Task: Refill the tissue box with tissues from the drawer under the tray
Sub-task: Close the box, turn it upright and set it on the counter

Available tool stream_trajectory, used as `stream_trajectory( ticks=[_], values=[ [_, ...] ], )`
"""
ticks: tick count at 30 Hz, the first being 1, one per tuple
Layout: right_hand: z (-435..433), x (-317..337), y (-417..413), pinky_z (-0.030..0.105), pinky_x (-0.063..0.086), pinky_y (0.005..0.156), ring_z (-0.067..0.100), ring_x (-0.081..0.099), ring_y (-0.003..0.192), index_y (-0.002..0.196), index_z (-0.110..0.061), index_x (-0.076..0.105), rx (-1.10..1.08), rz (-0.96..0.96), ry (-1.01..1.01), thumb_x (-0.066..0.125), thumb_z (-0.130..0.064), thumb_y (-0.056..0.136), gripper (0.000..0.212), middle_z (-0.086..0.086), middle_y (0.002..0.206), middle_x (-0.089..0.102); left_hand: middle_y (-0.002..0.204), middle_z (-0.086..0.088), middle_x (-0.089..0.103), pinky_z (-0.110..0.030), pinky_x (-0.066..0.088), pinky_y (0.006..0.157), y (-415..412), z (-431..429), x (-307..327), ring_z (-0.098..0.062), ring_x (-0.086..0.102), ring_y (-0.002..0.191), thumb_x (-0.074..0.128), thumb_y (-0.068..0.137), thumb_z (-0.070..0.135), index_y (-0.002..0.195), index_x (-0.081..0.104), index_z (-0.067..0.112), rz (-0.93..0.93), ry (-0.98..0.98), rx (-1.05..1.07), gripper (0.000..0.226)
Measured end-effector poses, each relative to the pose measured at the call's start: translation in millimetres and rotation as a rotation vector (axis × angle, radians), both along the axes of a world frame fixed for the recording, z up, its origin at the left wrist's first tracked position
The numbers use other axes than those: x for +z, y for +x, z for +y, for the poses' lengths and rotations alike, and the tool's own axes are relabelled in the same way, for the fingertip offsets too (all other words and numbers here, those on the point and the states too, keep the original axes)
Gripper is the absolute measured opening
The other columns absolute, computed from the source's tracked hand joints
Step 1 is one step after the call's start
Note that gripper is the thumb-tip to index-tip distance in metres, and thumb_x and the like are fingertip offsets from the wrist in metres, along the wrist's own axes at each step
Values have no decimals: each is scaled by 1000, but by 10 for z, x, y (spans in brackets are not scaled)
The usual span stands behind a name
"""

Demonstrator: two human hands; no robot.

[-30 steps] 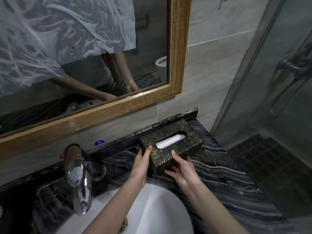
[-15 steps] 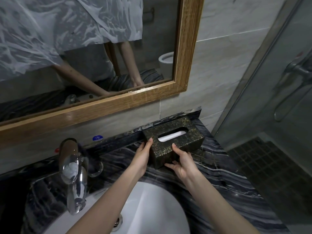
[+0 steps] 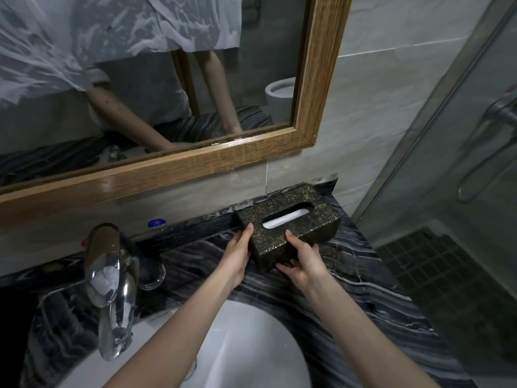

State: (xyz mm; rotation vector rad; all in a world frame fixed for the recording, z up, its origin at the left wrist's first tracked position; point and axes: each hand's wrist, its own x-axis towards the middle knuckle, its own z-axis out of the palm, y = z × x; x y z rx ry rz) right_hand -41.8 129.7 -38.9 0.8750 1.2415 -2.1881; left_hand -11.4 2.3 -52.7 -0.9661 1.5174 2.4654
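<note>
Both hands are gripping the near end of the tissue box (image 3: 291, 222) right of center on the marble counter (image 3: 349, 278), left hand (image 3: 236, 259) and right hand (image 3: 300, 261) pinching its 2 sides, probably to square it against the wall.

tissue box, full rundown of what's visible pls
The tissue box is a dark rectangular case with a gold crackle pattern and a faintly glossy finish. An oblong slot in its top shows white tissue. It sits flat and closed on the black veined countertop, against the back ledge at the right end. The left hand and right hand each grip its near end.
</note>
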Motion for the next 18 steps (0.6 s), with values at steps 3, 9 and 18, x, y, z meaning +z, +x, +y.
stream_trajectory(
  ticks=[3,9,18],
  values=[
    [-21,-13,-7,62,37,102,33,37,135,151,-27,13,-12,-5,13,70,-13,84,89,14,147,40,134,-9,59,-22,40,92,-17,3,14,-12,58,104,50,96,32,134,50,11,-1,-19,11,43],
    [-70,-12,-54,65,36,103,36,42,132,149,-25,21,-61,-29,13,71,-24,83,82,13,145,44,132,-9,60,-23,40,93,-19,6,2,-14,57,108,50,96,33,133,50,10,-7,-37,24,44],
    [-17,61,-111,62,41,99,30,38,134,139,-14,40,-68,-81,-24,67,-35,84,64,13,144,44,136,-10,57,-25,39,95,-65,6,20,-17,56,116,50,96,32,138,46,9,-16,-55,50,48]
  ],
)
